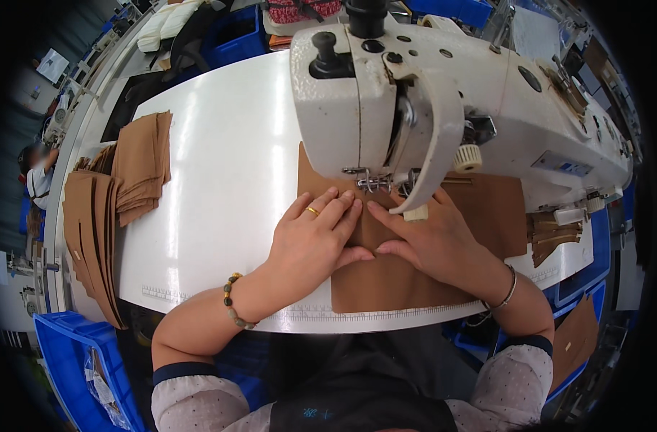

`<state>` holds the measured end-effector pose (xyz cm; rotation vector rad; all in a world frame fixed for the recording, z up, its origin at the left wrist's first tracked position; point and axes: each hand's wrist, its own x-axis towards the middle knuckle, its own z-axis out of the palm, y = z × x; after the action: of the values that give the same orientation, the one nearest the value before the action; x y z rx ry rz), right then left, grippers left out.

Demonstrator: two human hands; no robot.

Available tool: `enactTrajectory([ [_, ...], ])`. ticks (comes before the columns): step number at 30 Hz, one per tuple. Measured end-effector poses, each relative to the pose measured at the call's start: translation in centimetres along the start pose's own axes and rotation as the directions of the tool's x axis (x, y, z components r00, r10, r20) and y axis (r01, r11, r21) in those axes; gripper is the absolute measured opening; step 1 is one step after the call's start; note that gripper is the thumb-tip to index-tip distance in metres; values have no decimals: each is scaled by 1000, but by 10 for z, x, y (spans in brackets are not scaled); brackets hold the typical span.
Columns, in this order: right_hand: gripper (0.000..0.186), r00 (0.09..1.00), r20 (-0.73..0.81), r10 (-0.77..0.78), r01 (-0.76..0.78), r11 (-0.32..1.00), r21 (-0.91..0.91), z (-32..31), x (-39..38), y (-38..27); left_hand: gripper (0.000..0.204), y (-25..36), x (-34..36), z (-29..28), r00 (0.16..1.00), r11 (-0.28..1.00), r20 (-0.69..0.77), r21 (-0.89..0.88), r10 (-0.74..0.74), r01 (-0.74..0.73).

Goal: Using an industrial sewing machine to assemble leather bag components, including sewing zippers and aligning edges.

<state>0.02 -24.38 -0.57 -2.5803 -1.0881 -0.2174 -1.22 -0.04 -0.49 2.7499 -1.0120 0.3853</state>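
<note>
A brown fabric piece (386, 285) lies flat under the needle area of a white sewing machine (328, 108). My left hand (314, 234) rests on it left of the presser foot (374, 185), fingers stretched out and pressing down. On the other side, my right hand (433, 234) lies on the same fabric, partly behind the machine's curved guard; its thumb and visible index finger are extended. Both thumbs almost meet in front of the foot. Part of the right hand's fingers is hidden by the guard.
Stacks of brown fabric pieces (142, 162) lie at the table's left. More brown strips (552, 234) sit at the right. A blue bin (65, 338) stands at lower left, another brown piece (577, 335) at lower right. A person (40, 176) is far left.
</note>
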Motion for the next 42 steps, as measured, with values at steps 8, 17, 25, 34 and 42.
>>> enactTrajectory([
  [8,52,1000,-11,-13,13,1000,-5,-2,1,0,71,-1,1,0,1000,1000,-8,1,2,-2],
  [17,35,997,-56,49,-48,999,18,-14,4,7,70,-1,2,1,1000,1000,-14,13,-7,7],
  [25,14,850,-472,236,-282,959,-30,-32,8,40,70,-2,1,0,1000,1000,23,-4,-7,7],
  [34,11,834,-492,250,-262,964,45,-26,9,40,71,2,-1,0,999,999,47,27,-21,20],
  [42,24,942,-297,155,-125,985,118,-29,4,32,70,1,-2,1,999,1000,38,16,-10,9],
])
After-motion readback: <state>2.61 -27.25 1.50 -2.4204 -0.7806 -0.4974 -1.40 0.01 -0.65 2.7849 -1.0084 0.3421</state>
